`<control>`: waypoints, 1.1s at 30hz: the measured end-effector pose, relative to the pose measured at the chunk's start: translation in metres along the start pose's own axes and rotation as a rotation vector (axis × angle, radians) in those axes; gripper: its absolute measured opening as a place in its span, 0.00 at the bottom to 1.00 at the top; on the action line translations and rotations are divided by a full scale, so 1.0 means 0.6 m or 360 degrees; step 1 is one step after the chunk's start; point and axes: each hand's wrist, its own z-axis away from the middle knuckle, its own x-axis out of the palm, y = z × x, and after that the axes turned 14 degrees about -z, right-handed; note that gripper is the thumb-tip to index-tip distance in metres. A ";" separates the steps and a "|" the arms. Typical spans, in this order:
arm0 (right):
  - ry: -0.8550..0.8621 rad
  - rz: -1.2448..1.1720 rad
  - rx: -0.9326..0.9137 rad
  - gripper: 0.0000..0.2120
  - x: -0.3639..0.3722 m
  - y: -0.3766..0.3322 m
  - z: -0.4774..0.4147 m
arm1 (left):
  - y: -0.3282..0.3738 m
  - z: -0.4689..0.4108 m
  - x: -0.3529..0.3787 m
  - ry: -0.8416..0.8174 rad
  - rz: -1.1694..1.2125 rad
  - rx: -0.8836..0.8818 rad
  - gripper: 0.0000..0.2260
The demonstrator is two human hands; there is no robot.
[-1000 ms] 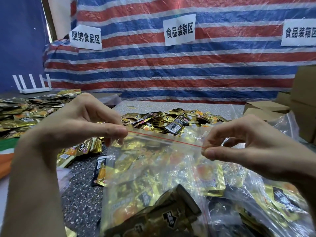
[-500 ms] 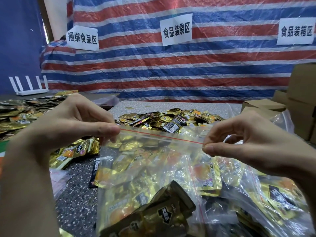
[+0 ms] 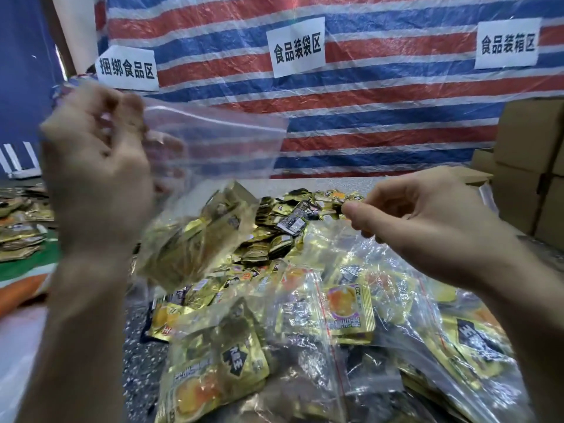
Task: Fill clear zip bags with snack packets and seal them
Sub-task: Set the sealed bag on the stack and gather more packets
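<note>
Zip bag [image 3: 213, 160] hangs in grip of left hand [image 3: 94, 166]; right hand [image 3: 427, 227] curled empty over speckled table [image 3: 143, 361], striped tarp [image 3: 381, 117] behind.

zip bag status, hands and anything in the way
Left hand grips zip bag by top corner, held up, packets inside. Right hand off it, fingers curled, empty. Filled bags piled below, nothing blocking.

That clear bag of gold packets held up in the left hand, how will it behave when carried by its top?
Probably floppy: the clear zip bag is thin film and hangs slack from the left hand. Likely bottom-heavy and apt to swing, since the gold packets bunch in its lower end. Possibly slippery: the film looks glossy.
</note>
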 end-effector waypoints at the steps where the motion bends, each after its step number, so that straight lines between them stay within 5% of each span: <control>1: 0.0013 0.0008 0.0011 0.18 0.000 -0.001 0.001 | 0.022 0.020 0.021 0.0055 -0.0011 0.0080 0.14; 4: 0.0103 0.0032 0.0004 0.18 -0.003 0.000 0.000 | 0.101 0.102 0.087 -0.0073 -0.0115 0.0433 0.09; 8: 0.0122 0.0183 0.0051 0.19 -0.007 0.016 -0.005 | 0.135 0.170 0.172 -0.0786 -0.0142 0.0482 0.10; 13: -0.0273 0.0407 0.0183 0.08 0.004 0.040 -0.014 | 0.143 0.177 0.170 -0.1136 0.0147 0.0567 0.16; 19: -0.0407 0.0379 0.0031 0.07 0.036 0.058 -0.015 | 0.115 0.137 0.125 -0.1676 -0.0079 0.0677 0.11; 26: -0.0723 0.0435 0.0060 0.07 0.070 0.066 -0.013 | 0.116 0.129 0.067 -0.1954 -0.0179 0.0755 0.13; 33: -0.0951 0.0458 0.0138 0.09 0.071 0.060 -0.007 | 0.016 0.121 -0.043 -0.1489 -0.0372 0.0243 0.07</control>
